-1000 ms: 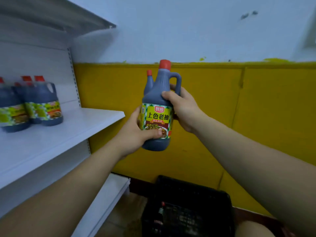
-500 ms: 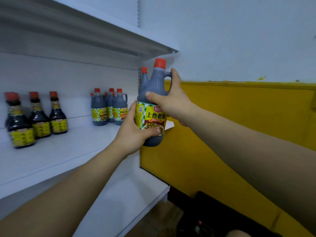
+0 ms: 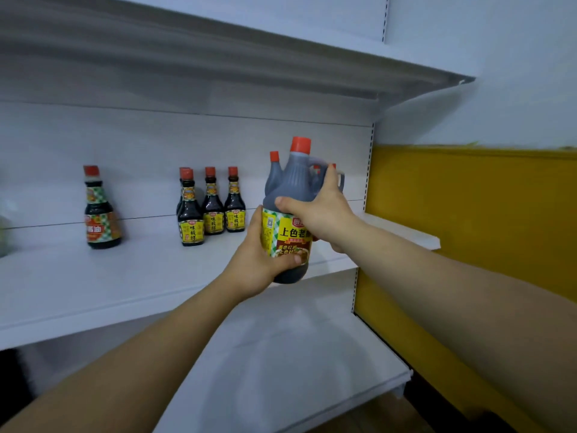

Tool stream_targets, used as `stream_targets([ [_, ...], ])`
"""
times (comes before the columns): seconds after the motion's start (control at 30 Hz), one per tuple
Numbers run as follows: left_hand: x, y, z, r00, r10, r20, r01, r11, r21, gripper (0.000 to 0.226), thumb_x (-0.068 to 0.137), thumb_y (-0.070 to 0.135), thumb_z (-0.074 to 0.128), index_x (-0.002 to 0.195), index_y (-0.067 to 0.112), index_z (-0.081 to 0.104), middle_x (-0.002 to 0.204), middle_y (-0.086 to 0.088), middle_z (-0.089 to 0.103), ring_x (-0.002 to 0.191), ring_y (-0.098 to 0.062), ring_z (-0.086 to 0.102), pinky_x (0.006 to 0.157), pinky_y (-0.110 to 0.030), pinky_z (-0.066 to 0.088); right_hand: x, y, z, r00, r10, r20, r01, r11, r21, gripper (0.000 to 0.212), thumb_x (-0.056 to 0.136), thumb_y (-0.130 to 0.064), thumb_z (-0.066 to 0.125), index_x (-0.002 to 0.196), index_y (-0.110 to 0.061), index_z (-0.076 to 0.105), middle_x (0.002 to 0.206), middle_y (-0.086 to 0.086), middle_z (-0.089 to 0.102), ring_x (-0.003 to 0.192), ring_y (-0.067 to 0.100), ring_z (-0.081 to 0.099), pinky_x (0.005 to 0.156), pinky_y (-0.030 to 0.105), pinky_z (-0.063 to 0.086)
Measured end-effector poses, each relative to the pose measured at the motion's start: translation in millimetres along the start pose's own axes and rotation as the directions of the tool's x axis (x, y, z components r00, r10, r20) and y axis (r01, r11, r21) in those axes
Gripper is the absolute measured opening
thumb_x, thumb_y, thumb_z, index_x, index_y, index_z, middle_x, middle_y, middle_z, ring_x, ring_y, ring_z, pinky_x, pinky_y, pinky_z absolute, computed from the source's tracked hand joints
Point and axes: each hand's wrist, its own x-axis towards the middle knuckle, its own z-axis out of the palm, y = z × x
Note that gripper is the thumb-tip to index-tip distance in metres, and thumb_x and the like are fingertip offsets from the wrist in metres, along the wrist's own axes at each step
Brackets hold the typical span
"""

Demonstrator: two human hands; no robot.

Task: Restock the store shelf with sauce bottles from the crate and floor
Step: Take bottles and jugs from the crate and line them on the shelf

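Observation:
A large dark sauce jug [image 3: 293,182] with a red cap and a yellow label is held up in front of the middle shelf [image 3: 125,282]. My left hand [image 3: 253,264] grips its lower body from the left. My right hand [image 3: 321,210] grips its shoulder and handle from the right. A second red-capped jug [image 3: 274,173] shows just behind it, mostly hidden. More jugs stand on the shelf behind my right hand, only their caps and a handle visible.
Several small dark sauce bottles [image 3: 212,207] stand at the shelf's back centre, and one wider bottle [image 3: 100,210] stands further left. An upper shelf [image 3: 249,76] overhangs. A lower shelf [image 3: 281,354] juts out below. A yellow wall panel [image 3: 484,214] lies to the right.
The view has swung left onto the shelving, and both hands carried the jug along to the middle shelf's right part. The black crate has dropped out of view.

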Motion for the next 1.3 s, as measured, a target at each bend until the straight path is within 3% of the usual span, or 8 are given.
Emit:
stream_targets([
  [0.13,26.9,-22.8,-10.7,0.985,-0.150,0.085,0.116,0.942,0.316,0.097,0.083,0.028,0.072,0.151,0.037,0.004,0.137,0.002,0.048,0.125,-0.014,0.050,0.095,-0.024,0.042,29.1,28.4,4.9,1.000,0.012,-0.024,-0.012,0.999,-0.032,0.113,0.073,-0.033,0.081,0.151,-0.034,-0.001,0.141,0.008,0.043,0.120,0.034,0.054,0.094,0.054,0.051],
  [0.27,51.0,-58.4,-17.4,0.932,-0.334,0.143,0.152,0.717,0.680,0.082,0.088,0.045,0.062,0.152,0.028,0.015,0.156,-0.003,0.028,0.140,-0.021,0.031,0.111,-0.030,0.027,55.2,62.2,2.9,1.000,0.013,0.000,-0.013,1.000,-0.020,0.114,0.077,-0.024,0.080,0.152,-0.035,-0.007,0.150,0.005,0.035,0.131,0.033,0.046,0.102,0.053,0.045],
  [0.4,75.5,-96.1,-15.8,0.867,-0.477,0.142,0.156,0.531,0.833,0.071,0.091,0.058,0.047,0.149,0.023,0.027,0.156,-0.003,0.028,0.141,-0.022,0.029,0.115,-0.040,0.026,86.7,91.9,2.3,0.999,0.030,-0.017,-0.029,0.999,0.036,0.110,0.076,-0.021,0.081,0.150,-0.038,0.002,0.145,0.004,0.041,0.129,0.031,0.048,0.101,0.050,0.046],
  [0.53,102.3,-117.2,-0.6,0.853,-0.512,0.106,0.145,0.427,0.893,0.065,0.092,0.065,0.028,0.148,0.030,0.029,0.156,0.000,0.025,0.142,-0.026,0.025,0.112,-0.053,0.023,122.2,111.8,2.3,0.999,0.043,0.001,-0.043,0.999,0.028,0.111,0.078,-0.023,0.079,0.150,-0.039,-0.005,0.149,0.004,0.037,0.132,0.032,0.044,0.103,0.056,0.043],
  [0.63,124.2,-123.5,11.2,0.836,-0.541,0.093,0.146,0.381,0.913,0.062,0.094,0.064,0.021,0.149,0.036,0.020,0.161,0.003,0.010,0.147,-0.026,0.011,0.114,-0.060,0.010,146.1,126.8,8.5,0.997,0.066,0.030,-0.067,0.998,0.012,0.110,0.084,-0.030,0.073,0.150,-0.040,-0.015,0.155,0.002,0.029,0.138,0.033,0.037,0.107,0.058,0.038],
  [0.8,139.7,-140.0,19.5,0.808,-0.582,0.090,0.150,0.352,0.924,0.067,0.092,0.068,0.018,0.150,0.041,0.002,0.161,0.006,-0.007,0.148,-0.024,-0.007,0.113,-0.061,-0.002,176.5,156.4,24.3,1.000,-0.002,0.007,0.003,0.990,-0.144,0.070,0.100,-0.042,0.043,0.153,-0.039,-0.003,0.159,0.003,0.015,0.144,0.032,0.023,0.115,0.048,0.029],
  [1.1,139.9,-147.6,19.8,0.820,-0.562,0.107,0.114,0.344,0.932,0.068,0.091,0.068,0.017,0.150,0.041,0.000,0.161,0.006,-0.007,0.148,-0.022,-0.007,0.114,-0.060,-0.001,242.4,179.2,40.6,1.000,-0.011,0.016,0.014,0.975,-0.221,0.069,0.099,-0.045,0.043,0.155,-0.034,0.003,0.154,0.007,0.027,0.140,0.032,0.033,0.113,0.049,0.032],
  [1.3,140.9,-151.7,17.9,0.824,-0.556,0.108,0.104,0.335,0.936,0.068,0.090,0.068,0.016,0.150,0.041,-0.002,0.161,0.007,-0.008,0.148,-0.021,-0.008,0.114,-0.059,0.000,272.2,193.3,42.4,1.000,0.009,-0.012,-0.013,0.921,-0.390,0.065,0.099,-0.049,0.034,0.155,-0.026,0.009,0.145,0.017,0.035,0.135,0.036,0.034,0.112,0.048,0.031],
])
